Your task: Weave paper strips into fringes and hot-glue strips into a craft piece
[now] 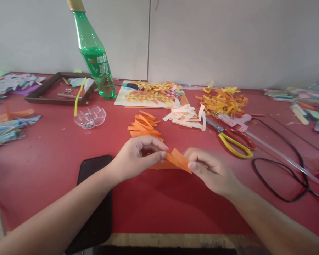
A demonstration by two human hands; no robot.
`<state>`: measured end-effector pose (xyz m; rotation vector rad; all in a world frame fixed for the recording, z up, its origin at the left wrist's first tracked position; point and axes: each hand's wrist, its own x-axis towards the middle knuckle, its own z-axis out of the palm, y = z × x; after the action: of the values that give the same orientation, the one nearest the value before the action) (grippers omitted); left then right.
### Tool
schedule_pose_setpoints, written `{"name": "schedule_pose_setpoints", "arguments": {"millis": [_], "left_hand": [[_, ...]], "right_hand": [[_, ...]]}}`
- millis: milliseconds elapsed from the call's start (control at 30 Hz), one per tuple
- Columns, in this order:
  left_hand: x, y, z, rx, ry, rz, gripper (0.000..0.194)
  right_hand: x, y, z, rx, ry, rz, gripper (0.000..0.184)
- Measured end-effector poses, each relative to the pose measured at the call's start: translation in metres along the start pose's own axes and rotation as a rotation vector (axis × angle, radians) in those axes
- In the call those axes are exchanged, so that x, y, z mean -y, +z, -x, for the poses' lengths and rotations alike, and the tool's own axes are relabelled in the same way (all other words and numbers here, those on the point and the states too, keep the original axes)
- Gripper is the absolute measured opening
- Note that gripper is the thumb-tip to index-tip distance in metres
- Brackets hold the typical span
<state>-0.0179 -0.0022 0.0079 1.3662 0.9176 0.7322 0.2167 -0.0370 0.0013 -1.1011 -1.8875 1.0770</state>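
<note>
An orange paper strip (177, 159), bent or folded across itself, is stretched between my two hands above the red table. My left hand (138, 156) pinches its left end between thumb and index finger. At the other end, my right hand (208, 170) grips the strip between thumb and curled fingers. Under it shows more orange paper (163, 165), partly covered by my fingers. Just beyond my left hand lies a pile of folded orange strips (145, 124). A heap of pale strips (186, 116) sits to the right of that pile.
Scissors (235, 141) and a pink glue gun (234, 121) with a black cord (281, 163) lie right. A black phone (95, 205) rests under my left forearm. A green bottle (95, 60), a frame (42, 89), a clear dish (90, 117) and yellow-orange paper pieces (224, 102) stand farther back.
</note>
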Motion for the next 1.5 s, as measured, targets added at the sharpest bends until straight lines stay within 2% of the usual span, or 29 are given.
{"name": "schedule_pose_setpoints", "arguments": {"millis": [167,300,467,567,667,833,1033,1267,1500], "left_hand": [[-0.0036,0.0011,0.0022,0.094,-0.042,-0.012,0.012],[-0.0019,0.0022,0.0017,0.101,-0.085,0.025,0.015],[-0.0019,0.0026,0.0013,0.082,-0.078,0.098,0.020],[-0.0033,0.0024,0.0022,0.086,-0.086,0.032,0.026],[-0.0022,0.0026,0.0028,0.079,-0.096,-0.062,0.024],[0.0003,0.0033,0.0019,0.036,-0.117,-0.116,0.016],[0.0014,0.0007,-0.0006,-0.076,-0.101,-0.070,0.019],[0.0016,-0.0015,-0.0015,-0.137,-0.082,-0.019,0.018],[0.0032,-0.0018,-0.0028,-0.162,-0.081,-0.013,0.017]], "right_hand": [[-0.0012,0.0037,0.0017,-0.010,0.193,-0.072,0.038],[-0.0015,0.0060,0.0015,-0.062,0.242,-0.072,0.035],[-0.0009,0.0061,0.0004,-0.137,0.241,-0.011,0.029],[-0.0025,0.0066,0.0013,-0.157,0.240,0.047,0.030],[-0.0037,0.0075,0.0022,-0.147,0.238,0.056,0.030],[-0.0034,0.0089,0.0017,-0.146,0.212,0.023,0.028],[-0.0075,0.0082,-0.0023,-0.250,0.129,-0.121,0.020],[-0.0072,0.0028,-0.0049,-0.282,0.182,-0.182,0.022],[-0.0078,0.0013,-0.0061,-0.297,0.249,-0.147,0.027]]}}
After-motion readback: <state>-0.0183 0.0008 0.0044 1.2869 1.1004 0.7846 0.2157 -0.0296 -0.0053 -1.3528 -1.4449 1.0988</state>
